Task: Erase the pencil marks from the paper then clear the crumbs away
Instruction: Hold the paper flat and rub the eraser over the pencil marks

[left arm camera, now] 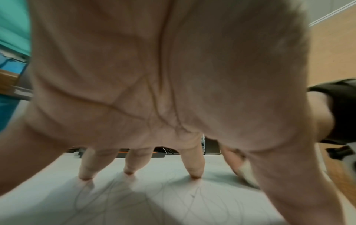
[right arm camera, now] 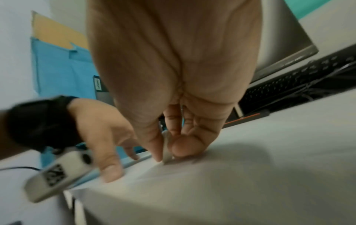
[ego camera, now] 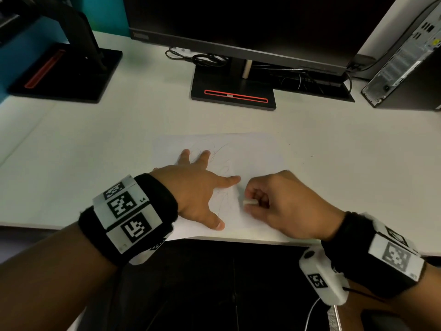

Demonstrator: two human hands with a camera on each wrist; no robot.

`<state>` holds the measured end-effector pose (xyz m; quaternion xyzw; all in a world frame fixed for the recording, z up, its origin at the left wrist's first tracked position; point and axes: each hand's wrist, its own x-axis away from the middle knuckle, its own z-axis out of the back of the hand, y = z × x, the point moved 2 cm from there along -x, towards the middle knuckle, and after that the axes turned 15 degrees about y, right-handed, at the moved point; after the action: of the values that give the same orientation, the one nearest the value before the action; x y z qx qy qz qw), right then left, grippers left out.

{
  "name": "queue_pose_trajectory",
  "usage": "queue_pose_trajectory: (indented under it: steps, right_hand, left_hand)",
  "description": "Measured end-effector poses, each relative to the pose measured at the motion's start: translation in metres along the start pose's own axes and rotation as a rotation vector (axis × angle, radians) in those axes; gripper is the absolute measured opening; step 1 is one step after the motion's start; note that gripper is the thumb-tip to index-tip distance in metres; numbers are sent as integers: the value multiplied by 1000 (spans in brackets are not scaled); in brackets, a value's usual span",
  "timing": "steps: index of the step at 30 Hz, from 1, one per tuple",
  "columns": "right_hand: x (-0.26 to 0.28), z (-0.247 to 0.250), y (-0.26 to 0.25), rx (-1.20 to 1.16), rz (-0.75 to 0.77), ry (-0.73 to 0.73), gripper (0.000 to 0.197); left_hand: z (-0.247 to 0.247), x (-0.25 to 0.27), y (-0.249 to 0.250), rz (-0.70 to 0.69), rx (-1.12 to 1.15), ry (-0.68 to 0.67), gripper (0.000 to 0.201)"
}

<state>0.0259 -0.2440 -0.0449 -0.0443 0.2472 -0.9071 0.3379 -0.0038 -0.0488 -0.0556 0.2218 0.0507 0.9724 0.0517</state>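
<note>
The paper [ego camera: 250,158] lies flat on the table [ego camera: 95,144] near its front edge, pencil marks [ego camera: 214,151] looping across its middle. The left hand [ego camera: 198,192] rests on it, fingers spread and straight, pinning the sheet. The right hand [ego camera: 281,201] pinches a small white eraser [ego camera: 250,202] between thumb and fingertips, its lower edge on the sheet just beside the left forefinger. The paper is thin and light and would likely slide or crease under rubbing, so it wants pressing down close to the stroke. The eraser, small and probably slightly soft, is best gripped low by its sides. No crumbs can be made out.
</note>
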Motion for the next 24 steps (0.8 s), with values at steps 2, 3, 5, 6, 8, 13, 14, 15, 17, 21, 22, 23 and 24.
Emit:
queue_pose_trajectory:
  steps: [2,3,5,6,8,13,14,15,17,21,22,23,24]
  right_hand:
    - [8,-7,-12,-31,64,-74,9]
    - [8,-7,-12,-36,68,-85,8]
    - [0,-1,-2,-21,18,-26,9]
    - [-3,2,2,-9,-7,11,9]
    - [-2,1,1,2,2,21,10]
    - [4,-7,-9,-40,57,-76,10]
    - [0,-3,-3,-26,25,-33,10]
    - [-3,0,1,-17,-2,12,11]
    - [-3,-2,1,-11,-1,39,10]
    - [8,-13,-18,-55,75,-92,8]
    - [4,-11,-13,-50,56,-73,8]
    - [-2,-7,-7,-43,21,-27,9]
    - [-6,-3,-3,-38,-10,24,10]
  left_hand:
    - [-1,0,0,-5,2,1,102]
    - [0,0,0,-5,4,1,102]
    - [0,0,0,-3,4,-3,102]
    - [0,0,0,-3,2,-3,102]
    - [1,0,1,-4,-1,0,102]
    - [-2,-1,-1,-7,4,2,102]
    - [-2,-1,-1,-6,5,1,103]
    - [-2,-1,0,-5,4,1,103]
    - [-1,-1,0,-6,1,0,103]
    - [-3,-1,-1,-13,0,5,102]
    - [-3,-2,-1,-11,-1,5,103]
    - [-4,-2,-2,-8,-2,5,103]
    - [-4,-1,-2,-5,-1,5,103]
